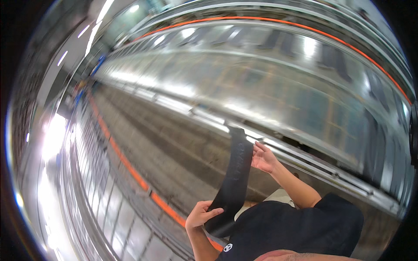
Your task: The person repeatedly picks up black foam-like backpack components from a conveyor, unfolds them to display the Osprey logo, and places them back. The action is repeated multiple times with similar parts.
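Note:
A long black strip of flexible sheet material (pixel 237 176), perhaps fabric or rubber, hangs before my body and bears faint raised writing. My left hand (pixel 204 213) grips its lower end, thumb on the upper face and fingers behind. Higher up, my right hand (pixel 264 159) holds the strip's right edge, its fingers partly hidden behind it. The strip bends between the two hands, and its lower end curls near my dark shirt (pixel 290 228). The far end of the strip overlaps the metal rail (pixel 209 122) of a long table in the view.
Beyond the rail runs a long, shiny table (pixel 254 81), with several dark strips (pixel 333 60) along its far side. An aisle floor (pixel 156 140) lies to the left, bordered by an orange band (pixel 130 176). Another long surface with rows of pieces (pixel 127 215) stands past it.

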Available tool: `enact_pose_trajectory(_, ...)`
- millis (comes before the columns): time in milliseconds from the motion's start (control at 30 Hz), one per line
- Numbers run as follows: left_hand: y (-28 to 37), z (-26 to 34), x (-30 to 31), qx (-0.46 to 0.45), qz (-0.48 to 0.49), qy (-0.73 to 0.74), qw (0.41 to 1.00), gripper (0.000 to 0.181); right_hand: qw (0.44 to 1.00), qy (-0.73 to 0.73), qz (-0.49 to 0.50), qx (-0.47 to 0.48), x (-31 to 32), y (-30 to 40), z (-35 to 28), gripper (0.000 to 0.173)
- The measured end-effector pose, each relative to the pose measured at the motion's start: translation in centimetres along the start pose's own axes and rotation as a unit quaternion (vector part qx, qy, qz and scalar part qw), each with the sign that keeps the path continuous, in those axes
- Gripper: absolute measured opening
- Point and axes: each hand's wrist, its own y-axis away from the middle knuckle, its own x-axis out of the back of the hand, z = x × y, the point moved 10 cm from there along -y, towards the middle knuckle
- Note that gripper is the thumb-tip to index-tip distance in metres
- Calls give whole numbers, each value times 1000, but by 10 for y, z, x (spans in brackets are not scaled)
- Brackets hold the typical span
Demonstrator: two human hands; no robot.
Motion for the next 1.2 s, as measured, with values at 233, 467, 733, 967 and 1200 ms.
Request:
enact_pose_trajectory(233, 120, -53, 113, -73, 226, 202, 950, 26, 979, 130, 43, -152, -46, -102, 168, 48)
enact_pose_trajectory(467, 169, -56, 258, -305, 555, 347, 691, 11, 872, 35, -168, -458, -139, -82, 350, 113)
enact_pose_trajectory(733, 227, -49, 399, -398, 634, 383, 541, 25, 826, 394, -251, -316, -215, -221, 458, 59)
enact_pose_trajectory(967, 239, -85, 493, -435, 385, 644, 498, 63, 665, 557, -445, -223, -361, -305, 513, 19)
enact_pose_trajectory(1200, 282, -134, 611, -435, 492, 629, 417, 53, 757, 487, -394, -188, -410, -410, 516, 22)
